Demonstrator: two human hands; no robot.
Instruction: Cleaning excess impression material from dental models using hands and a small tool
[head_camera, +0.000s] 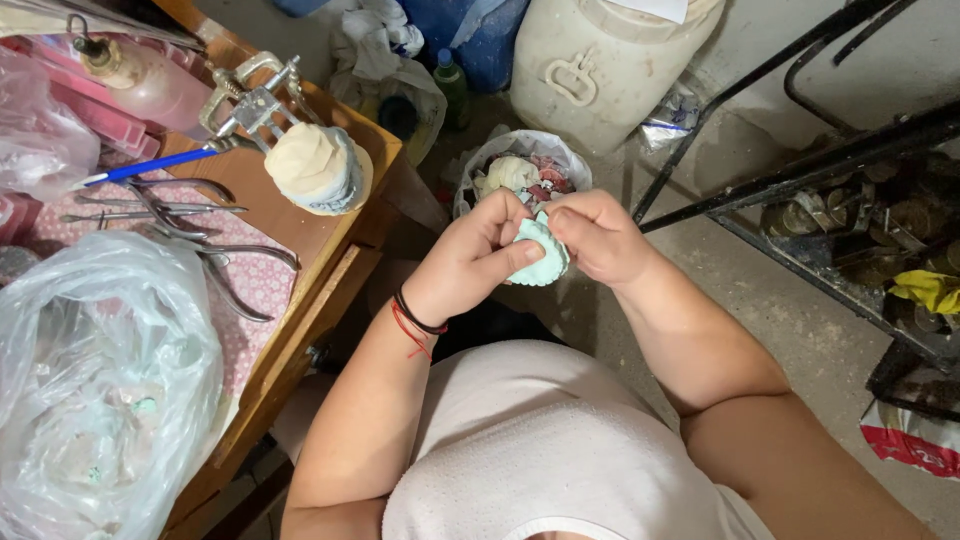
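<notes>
1. The left hand (470, 262) and right hand (597, 238) meet in the air beyond the bench's (330, 240) right edge, above a bin (520, 178) on the floor.
2. Both hold a pale green cast (540, 257) between them, clear of the bench.
3. The left fingers curl shut round the cast's left side, thumb lying across its face.
4. The right fingers pinch its upper right edge, closed tight on it.
5. Two cords, black and red, circle the left wrist.
6. On the bench near its right edge a cream cast (318, 167) sits in a metal frame (250, 100).
7. Pliers (215, 262) and other tools lie on a pink mat further left.
8. A clear bag (95, 380) covers the near left part of the bench.
9. A white drum (600, 60) stands on the floor beyond the bin.
</notes>
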